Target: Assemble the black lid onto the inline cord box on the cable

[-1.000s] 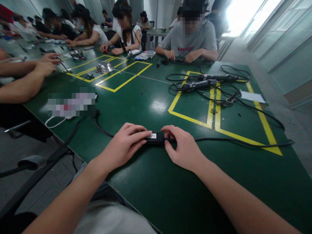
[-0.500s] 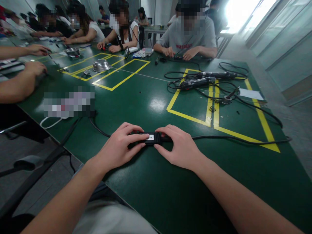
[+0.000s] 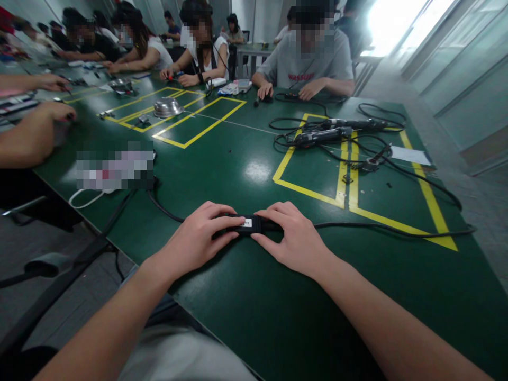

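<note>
A small black adapter box (image 3: 248, 224) with a white label lies on the green table (image 3: 246, 301), close to the near edge. My left hand (image 3: 197, 238) grips its left end with fingers and thumb. My right hand (image 3: 294, 241) covers its right end, fingers curled over the top. A black cable (image 3: 397, 229) runs from the box to the right, and another black cable (image 3: 162, 209) leads off to the left.
Two black electric screwdrivers (image 3: 323, 135) with tangled cords lie inside yellow floor-tape boxes ahead on the right. A white paper (image 3: 409, 155) sits at the far right. A metal bowl (image 3: 167, 107) stands at the left. Several people sit around the table working.
My right hand has flattened over the right end of the box, and my left hand has closed further on the left end. A person opposite moved one hand left.
</note>
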Demonstrator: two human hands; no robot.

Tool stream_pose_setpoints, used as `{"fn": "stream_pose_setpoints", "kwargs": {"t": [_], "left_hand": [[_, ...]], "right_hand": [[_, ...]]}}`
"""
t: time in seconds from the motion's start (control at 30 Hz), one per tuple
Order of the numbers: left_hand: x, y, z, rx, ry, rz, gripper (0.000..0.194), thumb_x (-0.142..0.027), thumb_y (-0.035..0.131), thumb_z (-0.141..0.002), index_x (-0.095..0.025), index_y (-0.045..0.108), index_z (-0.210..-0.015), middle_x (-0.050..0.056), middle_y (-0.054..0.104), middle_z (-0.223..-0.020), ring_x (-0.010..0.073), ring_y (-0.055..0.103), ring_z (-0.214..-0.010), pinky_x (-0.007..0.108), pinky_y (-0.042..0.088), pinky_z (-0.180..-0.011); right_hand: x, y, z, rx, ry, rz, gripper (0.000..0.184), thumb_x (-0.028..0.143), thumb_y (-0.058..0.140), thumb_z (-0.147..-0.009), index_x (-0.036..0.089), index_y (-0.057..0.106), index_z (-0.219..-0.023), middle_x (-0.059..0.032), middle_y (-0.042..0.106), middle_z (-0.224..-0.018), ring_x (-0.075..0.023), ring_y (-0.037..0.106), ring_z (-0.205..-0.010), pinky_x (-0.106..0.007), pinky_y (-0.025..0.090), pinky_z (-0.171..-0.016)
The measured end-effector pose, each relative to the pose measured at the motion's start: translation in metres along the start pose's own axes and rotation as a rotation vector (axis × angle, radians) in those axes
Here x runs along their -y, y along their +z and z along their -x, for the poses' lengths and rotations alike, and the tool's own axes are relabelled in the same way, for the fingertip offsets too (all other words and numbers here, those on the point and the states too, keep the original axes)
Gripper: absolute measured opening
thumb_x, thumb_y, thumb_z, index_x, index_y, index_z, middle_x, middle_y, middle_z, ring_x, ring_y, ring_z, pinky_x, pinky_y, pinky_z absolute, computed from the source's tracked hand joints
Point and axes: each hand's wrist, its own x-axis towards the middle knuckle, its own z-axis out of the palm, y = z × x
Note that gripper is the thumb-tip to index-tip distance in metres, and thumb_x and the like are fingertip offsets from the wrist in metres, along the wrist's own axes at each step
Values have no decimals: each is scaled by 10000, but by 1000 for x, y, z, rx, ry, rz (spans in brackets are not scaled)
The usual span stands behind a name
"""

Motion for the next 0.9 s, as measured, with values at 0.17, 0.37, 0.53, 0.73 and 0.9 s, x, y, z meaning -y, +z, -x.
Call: {"fn": "stream_pose_setpoints", "kwargs": {"t": [0.17, 0.37, 0.53, 0.73, 0.9], "left_hand": [[0, -2, 1, -34, -244, 195, 399, -356, 690, -1067, -250, 625, -1446, 81, 812, -1236, 247, 789, -1052, 412, 653, -955], [11, -1, 0, -213, -425, 28, 148, -311, 700, -1000, -230, 641, -1109, 106, 797, -1267, 287, 767, -1081, 477, 629, -970], [10, -3, 0, -171, -292, -126, 150, -303, 613, -1060, -221, 703, -973, 136, 775, -1298, 329, 713, -1219, 535, 579, -1074], [-1, -5, 0, -4, -111, -173, 102, -280, 628, -1041, -219, 693, -991, 65, 749, -934, 257, 678, -875, 412, 541, -794], [-2, -3, 1, 12, -98, -198, 121, -267, 572, -1089, -214, 672, -1046, 67, 738, -966, 235, 679, -844, 362, 534, -753]], "right_hand": [[1, 1, 0, -2, 13, 8, 299, 354, 749, -983, 228, 721, -1253, -103, 750, -1141, -305, 689, -1071, -495, 603, -923], [-1, 1, 0, -5, 26, -18, 208, 265, 678, -987, 227, 699, -1191, -74, 740, -1036, -270, 692, -979, -434, 583, -862], [-1, -2, -1, 9, 13, -38, 81, 219, 635, -1002, 238, 695, -1053, -65, 752, -986, -252, 699, -922, -410, 579, -832], [-1, 0, 0, -1, 3, -47, 50, 218, 652, -999, 235, 696, -1016, -62, 772, -984, -230, 717, -863, -385, 582, -786], [-2, 2, 1, -58, 7, -43, 26, 220, 683, -989, 240, 697, -979, -43, 760, -949, -206, 713, -811, -342, 569, -728]]}}
